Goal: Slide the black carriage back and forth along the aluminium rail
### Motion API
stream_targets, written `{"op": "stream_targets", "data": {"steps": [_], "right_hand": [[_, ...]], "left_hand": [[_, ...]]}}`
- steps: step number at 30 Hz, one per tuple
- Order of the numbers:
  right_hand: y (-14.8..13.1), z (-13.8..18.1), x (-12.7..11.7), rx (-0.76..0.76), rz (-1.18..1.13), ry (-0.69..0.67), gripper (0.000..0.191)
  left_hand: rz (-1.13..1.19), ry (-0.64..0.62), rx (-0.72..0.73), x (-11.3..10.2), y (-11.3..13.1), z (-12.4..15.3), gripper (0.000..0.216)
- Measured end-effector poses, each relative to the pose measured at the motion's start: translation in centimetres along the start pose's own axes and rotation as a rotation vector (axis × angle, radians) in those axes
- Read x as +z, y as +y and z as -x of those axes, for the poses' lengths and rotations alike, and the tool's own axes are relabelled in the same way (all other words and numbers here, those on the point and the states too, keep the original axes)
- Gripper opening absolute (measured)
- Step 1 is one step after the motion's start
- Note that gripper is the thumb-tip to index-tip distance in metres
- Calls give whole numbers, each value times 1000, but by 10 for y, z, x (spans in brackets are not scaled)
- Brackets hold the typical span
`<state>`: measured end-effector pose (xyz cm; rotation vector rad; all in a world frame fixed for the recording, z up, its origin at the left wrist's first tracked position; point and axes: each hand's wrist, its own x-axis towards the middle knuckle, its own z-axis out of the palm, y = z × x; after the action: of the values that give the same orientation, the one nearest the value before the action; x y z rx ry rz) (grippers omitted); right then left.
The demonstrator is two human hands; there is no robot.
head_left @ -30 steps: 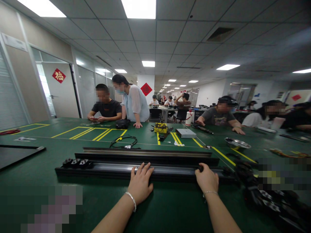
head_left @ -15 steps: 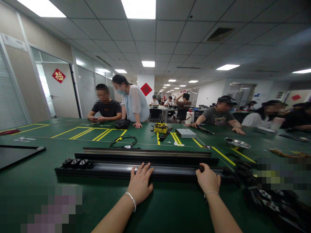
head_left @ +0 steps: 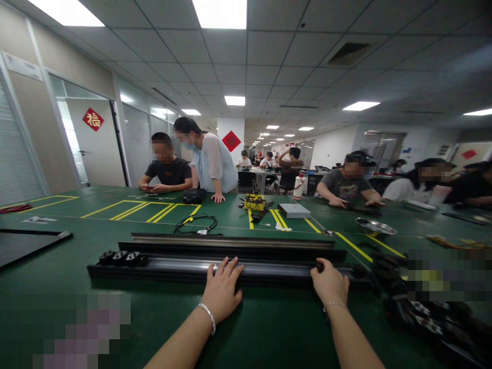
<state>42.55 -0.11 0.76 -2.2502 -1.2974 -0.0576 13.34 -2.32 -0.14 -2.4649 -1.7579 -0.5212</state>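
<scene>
A long black rail-like housing (head_left: 269,269) with a shiny inner strip lies crosswise in front of me. My left hand (head_left: 222,291) rests on its middle, fingers spread and stretched over the strip. Towards the right end, my right hand (head_left: 330,284) pinches a small black part (head_left: 320,266) at the rail's channel; most of that part is hidden by the fingers. Several black socket-like modules (head_left: 120,258) with pale metal faces sit in a row at the left end. Just behind lies a second long dark rail (head_left: 230,243).
A dark heap of similar modules (head_left: 430,318) lies at the right, partly blurred. Beyond the rails are a black cable (head_left: 196,222), a yellow device (head_left: 254,202), a grey box (head_left: 294,210) and a metal bowl (head_left: 375,227). Co-workers sit and stand around the green table (head_left: 154,328).
Both my hands and the rail stay practically still. Across the table, a co-worker at the right has drawn their hands closer together, and the standing person leans slightly left.
</scene>
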Motion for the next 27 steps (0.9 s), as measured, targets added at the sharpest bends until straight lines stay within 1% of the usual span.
{"op": "stream_targets", "data": {"steps": [6, 18, 27], "right_hand": [[1, -2, 0, -13, -7, -3, 41], [2, -2, 1, -22, 0, 48, 40], [5, -3, 2, -36, -20, 57, 40]], "left_hand": [[3, 6, 5, 1, -1, 0, 55], [-1, 29, 17, 5, -3, 0, 54], [15, 40, 26, 7, -5, -1, 55]]}}
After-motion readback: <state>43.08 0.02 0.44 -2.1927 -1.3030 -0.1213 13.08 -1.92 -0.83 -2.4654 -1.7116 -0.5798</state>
